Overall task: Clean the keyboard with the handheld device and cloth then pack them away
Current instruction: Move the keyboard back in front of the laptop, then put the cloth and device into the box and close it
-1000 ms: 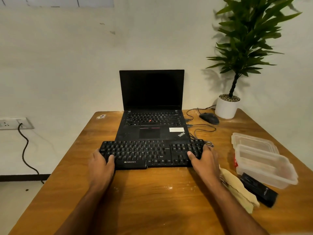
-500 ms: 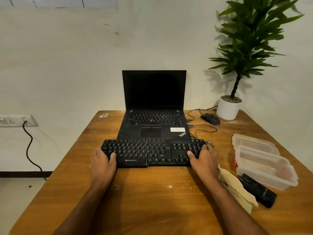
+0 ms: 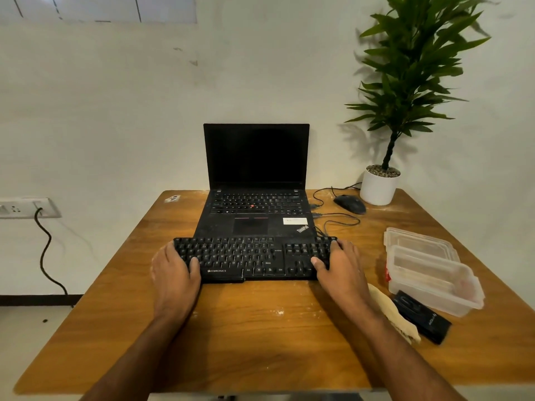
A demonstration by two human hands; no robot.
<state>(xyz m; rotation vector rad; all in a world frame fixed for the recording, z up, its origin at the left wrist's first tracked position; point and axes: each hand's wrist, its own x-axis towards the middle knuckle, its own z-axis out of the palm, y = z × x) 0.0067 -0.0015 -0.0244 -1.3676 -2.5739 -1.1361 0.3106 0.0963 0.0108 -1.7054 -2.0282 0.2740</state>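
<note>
A black keyboard point(image 3: 249, 259) lies across the wooden table, partly over the laptop's front edge. My left hand point(image 3: 173, 273) grips its left end, thumb on the keys. My right hand point(image 3: 341, 270) grips its right end, thumb on the number pad. A cream cloth point(image 3: 396, 316) lies crumpled to the right of my right forearm. The black handheld device point(image 3: 422, 319) lies flat beside the cloth, in front of a clear plastic container point(image 3: 434, 282).
An open black laptop point(image 3: 254, 204) stands behind the keyboard. A black mouse point(image 3: 349, 204) with cables and a potted plant point(image 3: 379, 185) sit at the back right. The container's lid point(image 3: 417, 241) lies behind it. The wooden table point(image 3: 260, 328) shows pale dust specks.
Both hands stay on the keyboard ends. The keyboard has barely shifted; mainly the camera view has moved a little.
</note>
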